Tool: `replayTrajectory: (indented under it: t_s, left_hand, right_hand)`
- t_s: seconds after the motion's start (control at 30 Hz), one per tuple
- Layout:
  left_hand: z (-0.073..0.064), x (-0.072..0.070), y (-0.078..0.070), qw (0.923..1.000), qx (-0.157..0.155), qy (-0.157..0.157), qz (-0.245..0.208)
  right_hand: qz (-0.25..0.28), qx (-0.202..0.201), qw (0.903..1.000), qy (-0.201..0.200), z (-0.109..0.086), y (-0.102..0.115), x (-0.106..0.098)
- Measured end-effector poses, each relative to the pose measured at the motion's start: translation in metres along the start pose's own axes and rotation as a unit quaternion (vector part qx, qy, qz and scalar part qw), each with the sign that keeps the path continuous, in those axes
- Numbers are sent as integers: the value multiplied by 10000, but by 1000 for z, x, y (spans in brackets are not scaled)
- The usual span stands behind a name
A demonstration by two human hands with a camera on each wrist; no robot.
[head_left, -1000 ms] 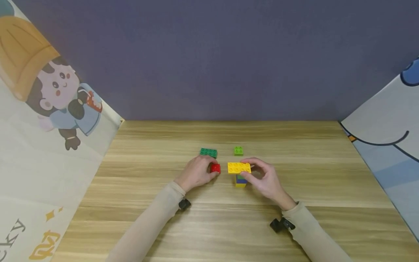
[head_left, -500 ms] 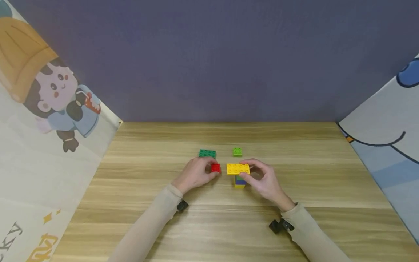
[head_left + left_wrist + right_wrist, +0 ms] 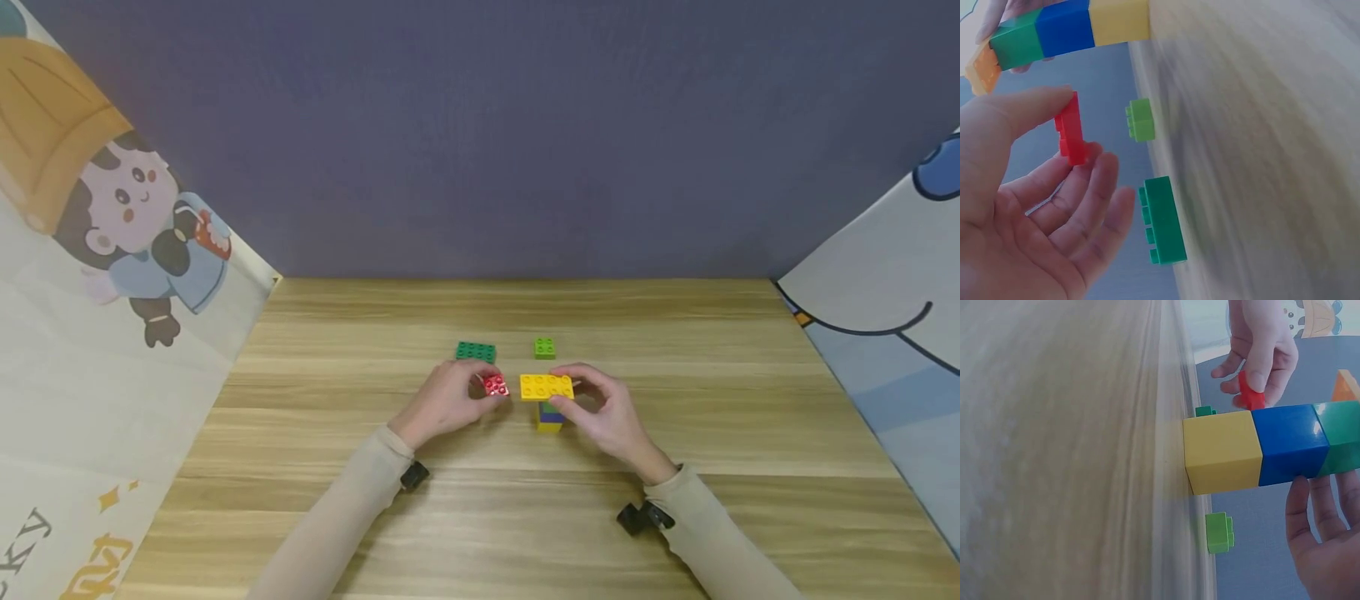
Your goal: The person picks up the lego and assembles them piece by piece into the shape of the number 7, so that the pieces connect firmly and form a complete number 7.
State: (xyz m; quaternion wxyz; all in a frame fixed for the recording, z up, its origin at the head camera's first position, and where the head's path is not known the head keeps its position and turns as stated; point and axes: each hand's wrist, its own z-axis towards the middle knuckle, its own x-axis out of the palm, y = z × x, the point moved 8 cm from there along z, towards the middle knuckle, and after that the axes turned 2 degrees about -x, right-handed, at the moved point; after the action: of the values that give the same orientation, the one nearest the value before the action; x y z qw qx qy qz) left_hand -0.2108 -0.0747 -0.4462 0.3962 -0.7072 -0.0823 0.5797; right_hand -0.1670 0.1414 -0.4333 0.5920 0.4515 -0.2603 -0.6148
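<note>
My left hand (image 3: 441,406) pinches a small red toy brick (image 3: 495,385) between thumb and fingers. In the left wrist view the red brick (image 3: 1072,131) is held clear of the table. My right hand (image 3: 611,418) grips a flat yellow eight-stud brick (image 3: 544,387) at its right end, over the top of an upright stack. From the bottom up, that stack has a yellow block (image 3: 1222,453), a blue block (image 3: 1290,444) and a green block (image 3: 1340,437). In the head view the flat brick hides most of the green block.
Behind my left hand lies a dark green eight-stud brick (image 3: 476,352). A light green four-stud brick (image 3: 544,348) sits on the wooden table (image 3: 480,533) behind the stack. A dark blue panel (image 3: 480,142) rises at the table's far edge.
My left hand has lifted the red brick and tilted it, moving it slightly right. My right hand stays in place with the flat yellow brick over the stack.
</note>
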Motion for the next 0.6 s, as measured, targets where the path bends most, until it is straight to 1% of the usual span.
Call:
replayTrajectory:
  t_s: [0.1,0.17,0.33,0.47,0.6]
  left_hand:
    - [-1,-2,-1,9997,15,-55,-222]
    - [-2,-4,-2,9990,12,-80,-448]
    - [-5,-6,-5,9960,-46,-77,-890]
    - [-7,-5,-5,9943,-86,-61,-1061]
    - [-8,-5,-5,9920,-48,-81,-1258]
  right_hand:
    - [7,-6,10000,0,0,0,0]
    - [27,-12,10000,-5,0,1,0]
    - [15,5,10000,-1,1,0,0]
    - [14,43,10000,14,1,0,0]
    - [-6,82,10000,25,1,0,0]
